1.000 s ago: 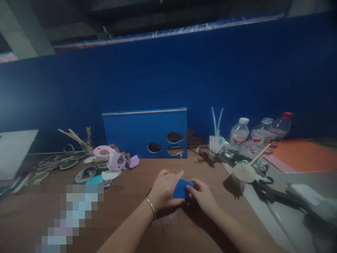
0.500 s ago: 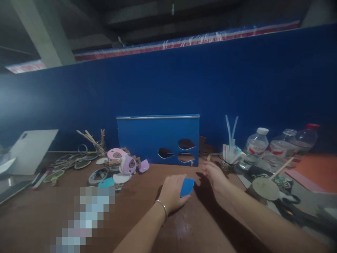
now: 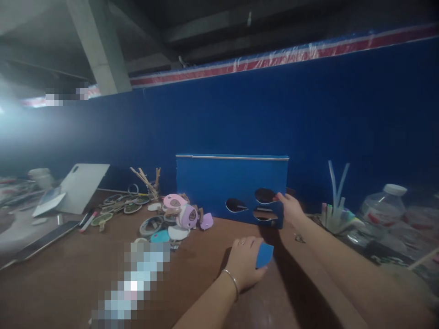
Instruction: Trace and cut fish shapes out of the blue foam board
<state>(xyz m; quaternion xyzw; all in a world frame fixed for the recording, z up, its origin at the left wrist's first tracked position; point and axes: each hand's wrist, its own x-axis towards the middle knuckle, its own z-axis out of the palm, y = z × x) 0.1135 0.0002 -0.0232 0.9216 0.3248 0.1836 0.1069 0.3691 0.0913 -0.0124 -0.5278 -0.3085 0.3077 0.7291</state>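
Note:
My left hand, with a bracelet at its wrist, is closed around a small flat blue piece just above the brown table. An upright blue panel with a white top edge stands against the partition; three drop-shaped holes are cut into its lower right. At the panel's right edge, my right hand has its fingers on the edge beside the upper hole. It is closed there, and some of its fingers are hidden. Through the holes only a dark inside shows.
Pink and purple fish-shaped cutouts lie in a pile left of the panel. Wooden sticks, ring-shaped pieces and pens are farther left. On the right stand markers with clear tubes and plastic bottles.
My right hand has moved forward from the table in front of the panel to its right edge. The view has turned left, and my left hand still holds the blue piece.

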